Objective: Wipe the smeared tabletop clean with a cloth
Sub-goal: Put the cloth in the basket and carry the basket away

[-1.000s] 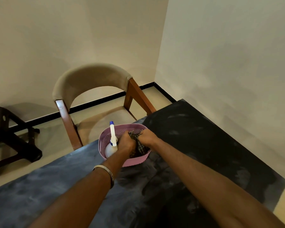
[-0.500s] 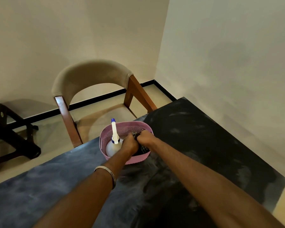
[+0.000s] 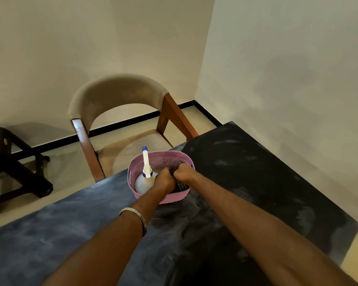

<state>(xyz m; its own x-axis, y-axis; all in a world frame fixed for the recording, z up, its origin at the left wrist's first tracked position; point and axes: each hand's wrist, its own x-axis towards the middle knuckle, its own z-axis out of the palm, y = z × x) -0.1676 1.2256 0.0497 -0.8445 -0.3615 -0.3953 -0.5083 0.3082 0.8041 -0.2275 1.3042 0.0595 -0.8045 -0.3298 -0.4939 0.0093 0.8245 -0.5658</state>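
A dark tabletop [image 3: 246, 182] with pale smears fills the lower frame. At its far edge stands a pink plastic basket [image 3: 132, 172]. Inside it lies a dark checked cloth [image 3: 181, 185], mostly hidden by my hands. My left hand [image 3: 163, 179] and my right hand [image 3: 183, 172] are both inside the basket with fingers curled, gripping the cloth close together. A white squeeze bottle [image 3: 145, 178] with a blue-tipped nozzle stands in the basket's left side, just left of my left hand.
A wooden chair [image 3: 120, 93] with a beige curved back is pushed in behind the basket. A dark stool [image 3: 10, 162] stands on the floor at the left. A wall runs along the table's right side.
Both hands have pushed the cloth further down into the basket; less of the cloth shows now. The view has shifted slightly.
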